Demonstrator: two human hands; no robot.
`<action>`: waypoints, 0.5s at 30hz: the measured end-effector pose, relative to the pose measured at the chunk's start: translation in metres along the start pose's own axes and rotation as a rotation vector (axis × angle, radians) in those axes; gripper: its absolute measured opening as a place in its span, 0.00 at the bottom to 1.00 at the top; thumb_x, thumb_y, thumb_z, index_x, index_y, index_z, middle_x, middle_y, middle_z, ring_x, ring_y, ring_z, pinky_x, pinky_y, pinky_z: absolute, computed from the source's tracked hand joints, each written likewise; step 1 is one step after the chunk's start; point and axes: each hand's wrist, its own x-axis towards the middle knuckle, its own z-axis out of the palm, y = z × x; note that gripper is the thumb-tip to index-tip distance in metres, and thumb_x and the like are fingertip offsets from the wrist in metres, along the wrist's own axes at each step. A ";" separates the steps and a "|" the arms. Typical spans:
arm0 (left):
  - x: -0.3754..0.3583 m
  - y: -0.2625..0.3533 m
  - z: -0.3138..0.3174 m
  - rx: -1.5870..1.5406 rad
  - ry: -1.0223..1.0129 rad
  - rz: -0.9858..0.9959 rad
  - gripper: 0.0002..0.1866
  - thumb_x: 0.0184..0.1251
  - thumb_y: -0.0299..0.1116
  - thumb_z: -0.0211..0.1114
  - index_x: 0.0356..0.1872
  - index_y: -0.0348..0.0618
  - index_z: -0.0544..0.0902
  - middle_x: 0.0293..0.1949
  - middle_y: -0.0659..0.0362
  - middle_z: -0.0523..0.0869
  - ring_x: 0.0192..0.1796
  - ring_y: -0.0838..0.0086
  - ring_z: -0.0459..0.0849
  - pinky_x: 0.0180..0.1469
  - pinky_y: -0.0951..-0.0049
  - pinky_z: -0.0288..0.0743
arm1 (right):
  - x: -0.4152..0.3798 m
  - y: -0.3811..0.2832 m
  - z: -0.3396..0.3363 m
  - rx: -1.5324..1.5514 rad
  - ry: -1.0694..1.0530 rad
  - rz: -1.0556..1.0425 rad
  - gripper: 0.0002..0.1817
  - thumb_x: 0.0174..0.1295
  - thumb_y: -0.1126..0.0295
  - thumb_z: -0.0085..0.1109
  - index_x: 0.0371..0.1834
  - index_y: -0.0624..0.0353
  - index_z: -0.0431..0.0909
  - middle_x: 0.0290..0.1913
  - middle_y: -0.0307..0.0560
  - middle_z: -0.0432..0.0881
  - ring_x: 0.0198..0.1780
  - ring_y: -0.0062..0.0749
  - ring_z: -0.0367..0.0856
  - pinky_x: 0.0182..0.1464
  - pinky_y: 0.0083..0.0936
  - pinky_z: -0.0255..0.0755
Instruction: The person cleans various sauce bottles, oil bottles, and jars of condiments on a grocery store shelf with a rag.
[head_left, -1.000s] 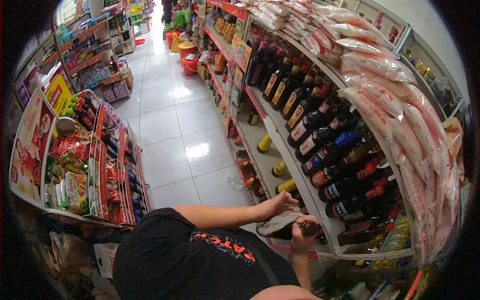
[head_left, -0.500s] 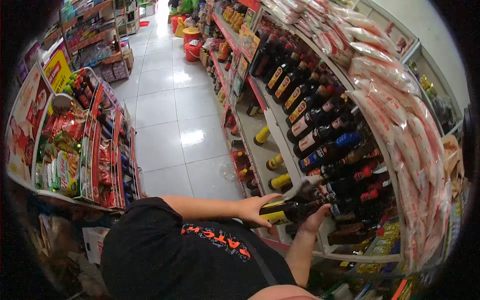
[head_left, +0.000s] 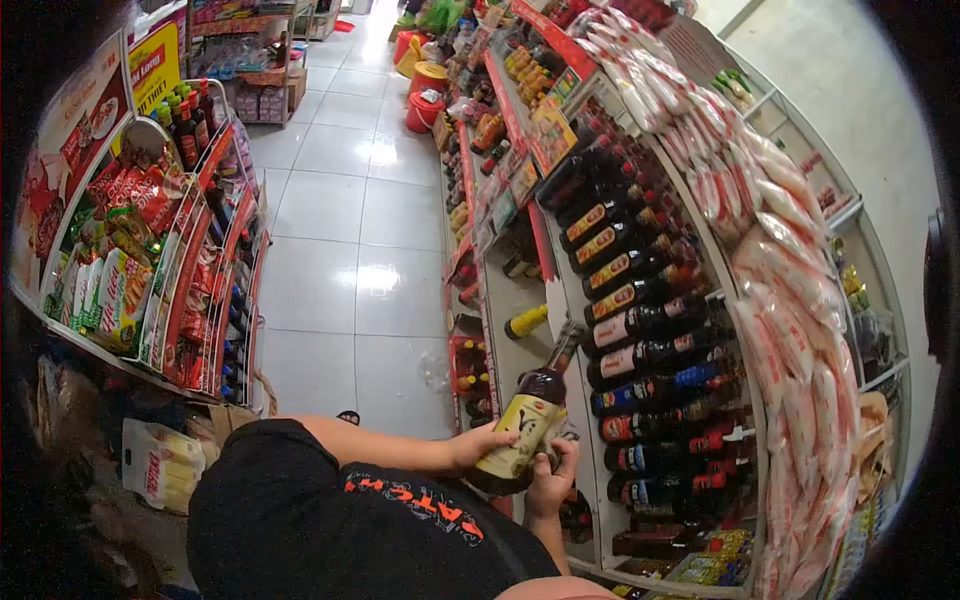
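A dark sauce-type bottle with a pale yellow label [head_left: 521, 432] is held in front of my body, tilted with its neck up and to the right. My left hand [head_left: 480, 445] is wrapped round the lower part, thumb across the label. My right hand [head_left: 550, 482] is closed against the bottle's right side, thumb raised beside the label. A grey cloth is partly visible behind the bottle near my right fingers; most of it is hidden. Rows of dark bottles [head_left: 640, 335] lie or stand on the shelf just to the right.
Packaged white goods in plastic bags [head_left: 795, 370] are stacked along the shelf top at right. A rack of snack packets [head_left: 120, 290] stands at left. The white tiled aisle [head_left: 320, 210] runs ahead, with red buckets [head_left: 424, 112] farther along it. A yellow-capped bottle [head_left: 526, 322] sits on the shelf.
The bottle has moved left and turned more upright, its label now facing me. My right hand has shifted from the bottle's neck to its lower side. The view has swung slightly.
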 end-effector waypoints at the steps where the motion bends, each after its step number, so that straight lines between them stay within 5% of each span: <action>1: -0.004 0.008 -0.006 -0.151 0.060 -0.158 0.32 0.60 0.51 0.55 0.57 0.35 0.64 0.48 0.47 0.76 0.49 0.63 0.78 0.53 0.65 0.71 | 0.010 0.002 0.008 -0.088 -0.067 -0.016 0.15 0.56 0.65 0.57 0.41 0.62 0.69 0.41 0.43 0.68 0.43 0.30 0.68 0.47 0.25 0.63; 5: -0.016 0.010 -0.053 -0.589 -0.036 -0.412 0.33 0.61 0.60 0.44 0.51 0.37 0.70 0.42 0.45 0.80 0.37 0.57 0.83 0.42 0.63 0.78 | 0.053 0.022 0.049 -0.539 -0.276 -0.176 0.11 0.55 0.69 0.56 0.37 0.65 0.74 0.45 0.50 0.71 0.47 0.38 0.69 0.50 0.30 0.63; 8: -0.022 0.014 -0.076 -0.601 0.022 -0.538 0.33 0.61 0.60 0.44 0.52 0.39 0.69 0.42 0.45 0.80 0.36 0.59 0.82 0.42 0.62 0.77 | 0.076 0.097 0.070 -0.338 -0.208 0.002 0.08 0.56 0.70 0.54 0.35 0.64 0.74 0.43 0.51 0.73 0.45 0.37 0.70 0.48 0.30 0.64; 10: -0.025 0.023 -0.089 -0.599 0.008 -0.528 0.34 0.60 0.60 0.45 0.52 0.37 0.68 0.40 0.46 0.80 0.36 0.61 0.82 0.42 0.61 0.77 | 0.091 0.110 0.088 -0.328 -0.170 0.131 0.06 0.57 0.71 0.52 0.33 0.62 0.74 0.36 0.46 0.75 0.38 0.34 0.71 0.44 0.30 0.65; 14: -0.035 0.042 -0.109 -0.603 0.021 -0.697 0.35 0.58 0.61 0.48 0.52 0.36 0.69 0.38 0.46 0.80 0.35 0.62 0.82 0.42 0.61 0.78 | 0.098 0.121 0.102 0.022 -0.107 0.467 0.04 0.58 0.72 0.53 0.28 0.60 0.71 0.27 0.31 0.72 0.27 0.14 0.67 0.30 0.15 0.63; 15: -0.043 0.046 -0.111 -0.600 0.022 -0.694 0.35 0.58 0.61 0.48 0.52 0.36 0.70 0.38 0.46 0.80 0.35 0.62 0.82 0.42 0.61 0.78 | 0.099 0.098 0.112 0.081 -0.066 0.531 0.03 0.58 0.72 0.52 0.29 0.59 0.72 0.27 0.32 0.72 0.31 0.17 0.68 0.35 0.17 0.64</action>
